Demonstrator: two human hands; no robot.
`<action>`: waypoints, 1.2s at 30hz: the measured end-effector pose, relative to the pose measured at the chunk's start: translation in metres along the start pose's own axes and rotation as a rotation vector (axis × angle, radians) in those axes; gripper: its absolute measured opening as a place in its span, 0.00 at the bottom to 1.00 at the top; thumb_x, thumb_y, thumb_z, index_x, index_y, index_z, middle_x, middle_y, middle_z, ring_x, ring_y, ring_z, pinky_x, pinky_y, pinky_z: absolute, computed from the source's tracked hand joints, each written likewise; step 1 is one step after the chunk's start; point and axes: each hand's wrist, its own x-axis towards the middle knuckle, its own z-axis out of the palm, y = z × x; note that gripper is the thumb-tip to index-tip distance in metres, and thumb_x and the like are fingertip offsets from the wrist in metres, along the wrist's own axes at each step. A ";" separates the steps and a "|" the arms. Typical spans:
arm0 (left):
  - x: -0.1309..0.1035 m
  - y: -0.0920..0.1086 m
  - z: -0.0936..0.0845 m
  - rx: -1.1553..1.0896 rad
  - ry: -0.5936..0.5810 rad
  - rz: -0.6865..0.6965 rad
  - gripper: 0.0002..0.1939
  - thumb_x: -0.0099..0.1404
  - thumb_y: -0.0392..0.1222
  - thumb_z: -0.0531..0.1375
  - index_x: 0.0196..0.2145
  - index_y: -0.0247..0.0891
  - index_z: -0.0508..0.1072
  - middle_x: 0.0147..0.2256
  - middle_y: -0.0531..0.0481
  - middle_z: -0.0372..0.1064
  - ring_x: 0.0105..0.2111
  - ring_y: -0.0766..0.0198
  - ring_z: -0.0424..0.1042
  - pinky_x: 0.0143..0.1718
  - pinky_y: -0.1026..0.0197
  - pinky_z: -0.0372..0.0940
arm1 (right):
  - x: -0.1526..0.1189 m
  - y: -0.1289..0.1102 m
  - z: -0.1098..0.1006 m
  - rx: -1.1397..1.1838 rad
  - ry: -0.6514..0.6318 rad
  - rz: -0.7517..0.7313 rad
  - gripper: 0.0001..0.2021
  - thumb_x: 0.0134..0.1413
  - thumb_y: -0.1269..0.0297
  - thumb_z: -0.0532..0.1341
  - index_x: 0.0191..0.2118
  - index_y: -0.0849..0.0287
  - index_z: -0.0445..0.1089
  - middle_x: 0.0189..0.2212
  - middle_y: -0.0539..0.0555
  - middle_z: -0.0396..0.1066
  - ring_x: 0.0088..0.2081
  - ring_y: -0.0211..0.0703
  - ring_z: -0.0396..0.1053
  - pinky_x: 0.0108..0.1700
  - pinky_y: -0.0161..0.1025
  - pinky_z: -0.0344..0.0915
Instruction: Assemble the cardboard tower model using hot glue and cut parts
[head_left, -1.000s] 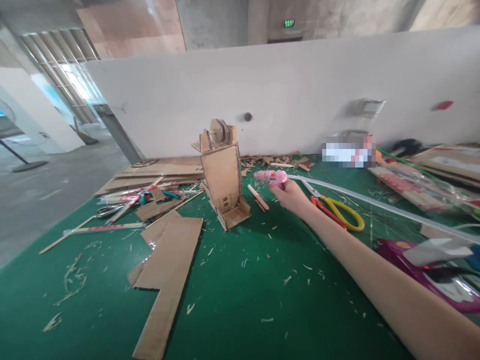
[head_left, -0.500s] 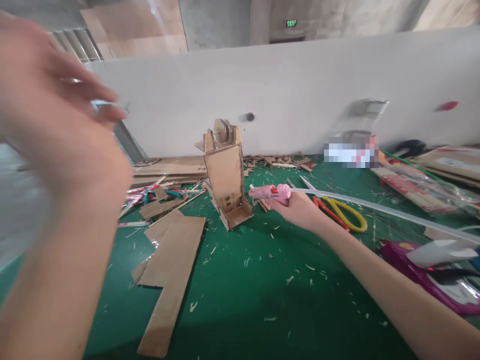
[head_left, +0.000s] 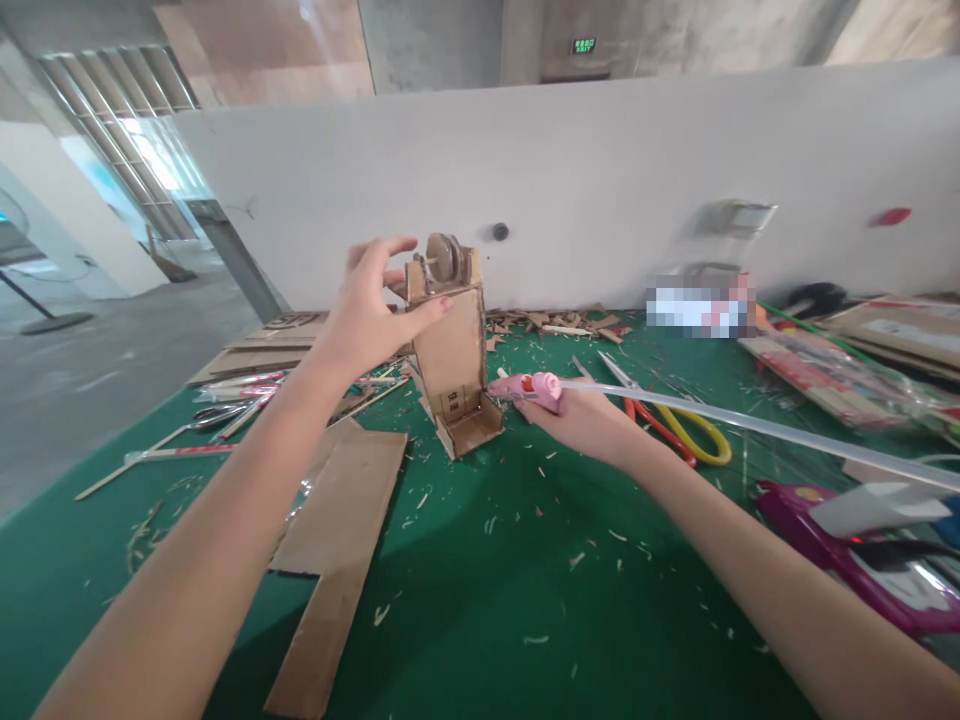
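An upright cardboard structure stands on the green table, with round cardboard discs on a stick at its top and a small tray at its foot. My left hand is at its upper left, fingers apart, the thumb over the front panel near the top; whether it touches is hard to tell. My right hand is wrapped round a pink glue gun with a long clear glue stick out of its back. The nozzle is beside the structure's lower right edge.
Cut cardboard lies left of centre. Scissors with red and yellow handles are right of my right hand, with a purple device nearer. Sticks and scissors lie left; scraps line the white wall.
My left hand has come from the upper left down to the top of the cardboard structure. My right hand and the glue gun have shifted slightly left, closer to its lower edge.
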 end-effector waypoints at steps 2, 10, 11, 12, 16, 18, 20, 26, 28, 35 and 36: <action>0.000 -0.001 0.000 0.007 -0.005 0.017 0.29 0.52 0.46 0.70 0.51 0.46 0.66 0.53 0.44 0.57 0.52 0.47 0.66 0.43 0.52 0.72 | 0.000 0.000 0.000 0.061 -0.013 -0.054 0.20 0.63 0.66 0.50 0.56 0.44 0.67 0.54 0.44 0.70 0.54 0.43 0.68 0.57 0.41 0.62; 0.001 -0.012 0.001 -0.019 -0.008 0.054 0.26 0.51 0.41 0.70 0.47 0.45 0.67 0.51 0.45 0.61 0.53 0.46 0.65 0.47 0.50 0.71 | 0.000 0.003 0.002 0.119 -0.030 -0.043 0.20 0.63 0.64 0.49 0.57 0.45 0.67 0.55 0.45 0.69 0.55 0.43 0.67 0.57 0.42 0.62; 0.001 -0.014 0.001 -0.012 -0.002 0.060 0.27 0.51 0.42 0.70 0.47 0.45 0.67 0.50 0.45 0.62 0.53 0.46 0.65 0.47 0.50 0.71 | 0.000 0.004 0.003 0.129 -0.022 -0.066 0.20 0.63 0.65 0.48 0.57 0.44 0.67 0.55 0.43 0.68 0.55 0.42 0.66 0.58 0.41 0.61; 0.001 -0.015 0.002 0.005 0.003 0.060 0.27 0.51 0.42 0.70 0.48 0.44 0.67 0.50 0.45 0.63 0.52 0.46 0.65 0.46 0.50 0.72 | 0.000 0.005 0.003 0.133 -0.016 -0.082 0.20 0.63 0.65 0.48 0.57 0.44 0.66 0.55 0.42 0.68 0.55 0.41 0.66 0.58 0.40 0.61; 0.001 -0.008 0.002 0.121 -0.006 0.006 0.27 0.52 0.45 0.69 0.48 0.42 0.66 0.49 0.44 0.64 0.52 0.47 0.66 0.44 0.50 0.72 | 0.002 0.009 0.005 0.110 -0.014 -0.103 0.20 0.63 0.65 0.49 0.57 0.42 0.66 0.55 0.42 0.68 0.55 0.42 0.67 0.57 0.40 0.63; 0.001 -0.001 0.001 0.181 -0.036 -0.042 0.26 0.54 0.45 0.68 0.49 0.42 0.66 0.50 0.44 0.65 0.52 0.48 0.66 0.46 0.51 0.72 | 0.003 0.011 0.006 0.090 -0.022 -0.108 0.20 0.63 0.64 0.49 0.57 0.43 0.66 0.54 0.44 0.69 0.53 0.44 0.68 0.55 0.42 0.65; 0.000 0.004 0.000 0.216 -0.063 -0.074 0.25 0.55 0.44 0.67 0.50 0.42 0.65 0.50 0.44 0.65 0.52 0.50 0.66 0.48 0.52 0.71 | 0.003 0.012 0.007 0.075 -0.021 -0.112 0.20 0.62 0.64 0.50 0.57 0.45 0.66 0.53 0.47 0.71 0.51 0.47 0.70 0.53 0.43 0.66; 0.001 0.006 -0.001 0.236 -0.075 -0.064 0.24 0.55 0.44 0.67 0.48 0.42 0.66 0.48 0.45 0.68 0.50 0.52 0.68 0.51 0.49 0.68 | 0.000 0.011 0.007 0.112 0.021 -0.076 0.18 0.62 0.62 0.52 0.55 0.43 0.69 0.51 0.45 0.72 0.49 0.47 0.71 0.50 0.42 0.68; 0.002 0.005 -0.001 0.241 -0.077 -0.064 0.23 0.55 0.44 0.67 0.48 0.42 0.66 0.48 0.45 0.68 0.50 0.52 0.68 0.51 0.49 0.68 | 0.000 0.012 0.007 0.172 0.028 -0.060 0.18 0.62 0.60 0.52 0.54 0.44 0.70 0.49 0.47 0.73 0.46 0.47 0.72 0.48 0.41 0.68; 0.001 0.005 -0.002 0.235 -0.091 -0.075 0.21 0.56 0.44 0.66 0.47 0.41 0.67 0.47 0.44 0.67 0.49 0.51 0.68 0.50 0.47 0.67 | -0.001 0.027 0.015 0.351 0.047 0.298 0.22 0.57 0.47 0.55 0.33 0.62 0.75 0.15 0.51 0.67 0.17 0.39 0.63 0.21 0.35 0.59; 0.001 0.005 -0.002 0.233 -0.095 -0.076 0.20 0.56 0.44 0.66 0.46 0.41 0.67 0.47 0.44 0.67 0.49 0.51 0.68 0.50 0.47 0.68 | -0.002 0.028 0.016 0.394 0.056 0.322 0.23 0.56 0.45 0.55 0.30 0.62 0.74 0.11 0.49 0.62 0.15 0.37 0.60 0.20 0.34 0.58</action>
